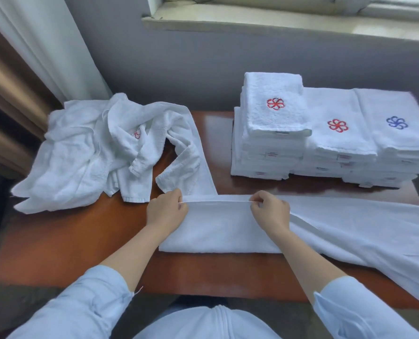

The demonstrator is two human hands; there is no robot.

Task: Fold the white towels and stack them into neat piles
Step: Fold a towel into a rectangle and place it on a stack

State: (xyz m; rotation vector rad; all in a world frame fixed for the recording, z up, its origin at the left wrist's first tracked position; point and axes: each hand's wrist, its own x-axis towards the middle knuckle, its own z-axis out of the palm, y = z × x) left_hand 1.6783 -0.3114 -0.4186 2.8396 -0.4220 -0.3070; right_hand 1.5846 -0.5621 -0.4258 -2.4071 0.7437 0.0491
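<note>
A long white towel [223,228] lies across the brown table [64,241], folded lengthwise in front of me, its right part spreading out over the table's right edge. My left hand [166,211] pinches the towel's far edge at the left. My right hand [270,211] pinches the same edge further right, and the hem is stretched taut between the two. A heap of unfolded white towels [93,152] lies at the back left. Three piles of folded towels stand at the back right: a tall one with a red logo [272,123], a lower red-logo pile [338,138] and a blue-logo pile [399,138].
A grey wall with a window sill [252,20] rises behind the table. A white curtain [44,45] hangs at the left. Bare table surface shows at the front left and between the heap and the piles.
</note>
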